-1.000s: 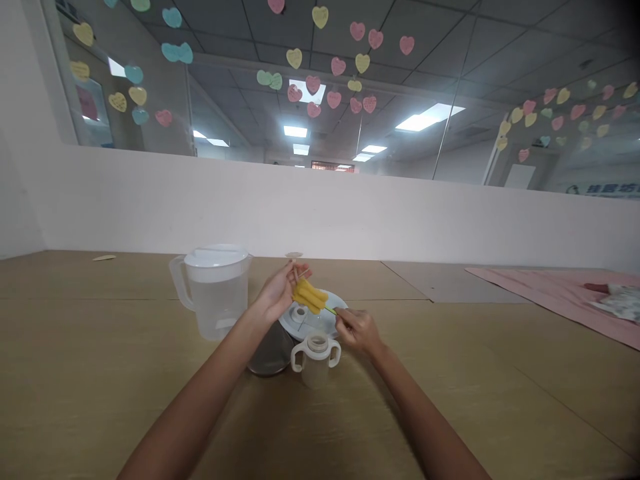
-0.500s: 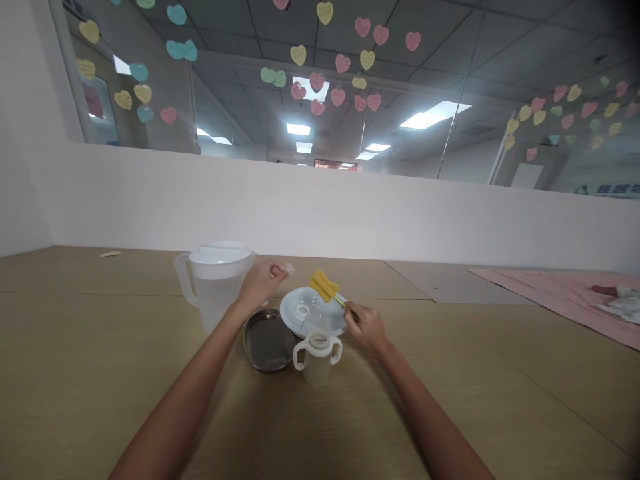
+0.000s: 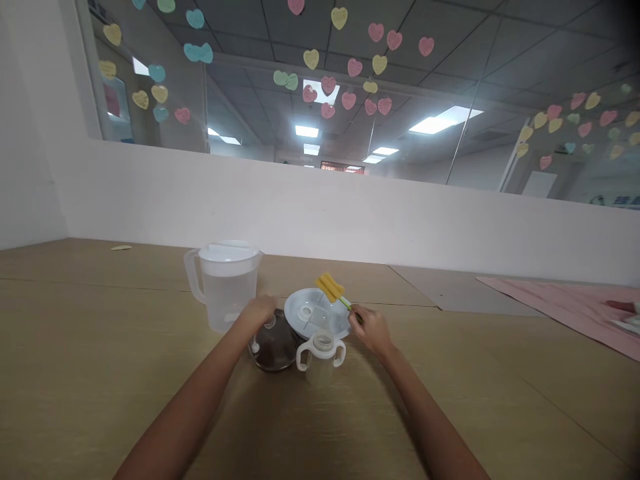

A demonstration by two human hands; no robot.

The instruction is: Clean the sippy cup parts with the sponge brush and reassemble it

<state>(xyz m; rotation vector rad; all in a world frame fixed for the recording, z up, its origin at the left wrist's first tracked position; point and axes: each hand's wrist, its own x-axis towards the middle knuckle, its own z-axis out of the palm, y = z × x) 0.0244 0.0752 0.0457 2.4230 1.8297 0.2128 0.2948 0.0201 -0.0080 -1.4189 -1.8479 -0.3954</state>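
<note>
My right hand (image 3: 371, 328) is closed on the thin green handle of a yellow sponge brush (image 3: 331, 287), whose head hangs over a white plate (image 3: 320, 313). My left hand (image 3: 257, 312) is lowered, fingers curled, over a round metal tray (image 3: 273, 348), holding a small clear straw-like piece (image 3: 263, 331) that reaches down to the tray. A clear two-handled cup (image 3: 320, 353) without its lid stands in front of the plate. A small white ring part (image 3: 303, 311) lies on the plate.
A clear water jug with a white lid (image 3: 226, 283) stands left of the tray on the wooden table (image 3: 100, 347). A pink cloth (image 3: 575, 303) lies at the far right. A white wall (image 3: 320, 213) runs behind the table.
My left hand dropped from beside the brush head, where it held the small clear piece up, down to the metal tray. The brush drew away to the right over the plate.
</note>
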